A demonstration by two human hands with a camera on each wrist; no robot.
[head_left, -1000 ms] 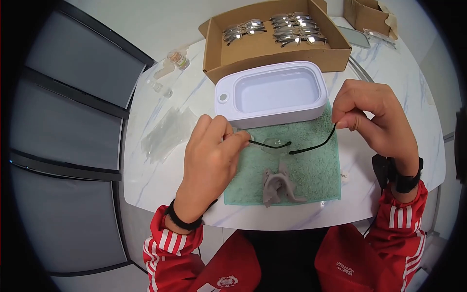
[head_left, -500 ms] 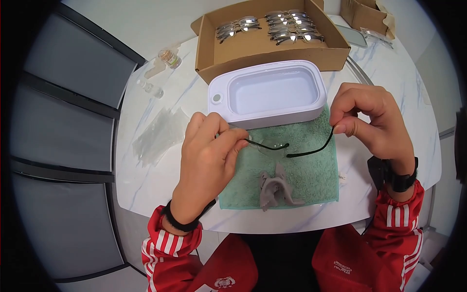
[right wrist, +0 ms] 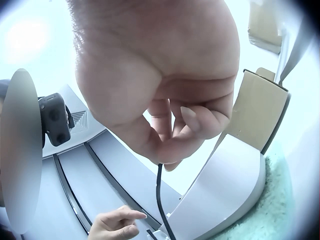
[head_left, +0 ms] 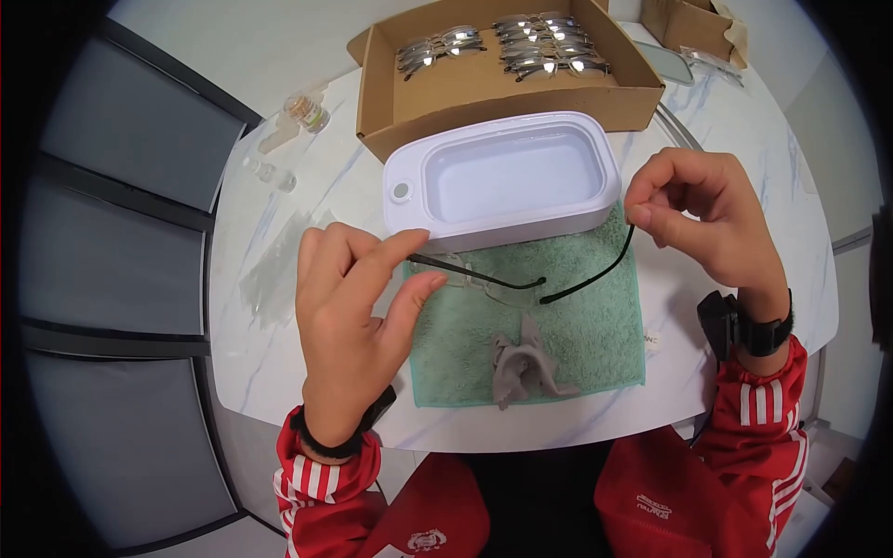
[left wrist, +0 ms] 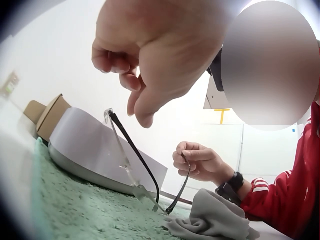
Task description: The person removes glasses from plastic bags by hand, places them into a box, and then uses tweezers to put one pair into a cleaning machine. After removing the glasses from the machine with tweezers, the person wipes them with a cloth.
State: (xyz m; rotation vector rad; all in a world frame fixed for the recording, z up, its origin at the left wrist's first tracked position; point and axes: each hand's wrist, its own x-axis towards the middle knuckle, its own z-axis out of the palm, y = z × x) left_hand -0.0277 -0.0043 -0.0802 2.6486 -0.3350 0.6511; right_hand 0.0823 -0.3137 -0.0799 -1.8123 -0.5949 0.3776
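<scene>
Clear-framed glasses with black temples (head_left: pixel 502 279) hang over the green towel (head_left: pixel 595 325). The right hand (head_left: pixel 709 209) pinches the end of one temple between thumb and fingers, as the right wrist view also shows at the black temple (right wrist: pixel 160 195). Beside the other temple, the left hand (head_left: pixel 358 312) has thumb and index finger spread apart; in the left wrist view a gap shows between this hand (left wrist: pixel 160 55) and the glasses (left wrist: pixel 132 145). A crumpled grey cloth (head_left: pixel 526 367) lies on the towel below the glasses.
Behind the towel stands a white basin (head_left: pixel 502 223) with a recessed tub. Beyond it, a cardboard box (head_left: pixel 446 119) holds several pairs of glasses. At left are small bottles (head_left: pixel 307 113) and clear plastic sleeves (head_left: pixel 270 274); a mirror (head_left: pixel 665 65) lies at the back right.
The left hand has let go of its temple and moved left, its thumb and index finger parting. The right hand still pinches its temple. The head view has shifted slightly.
</scene>
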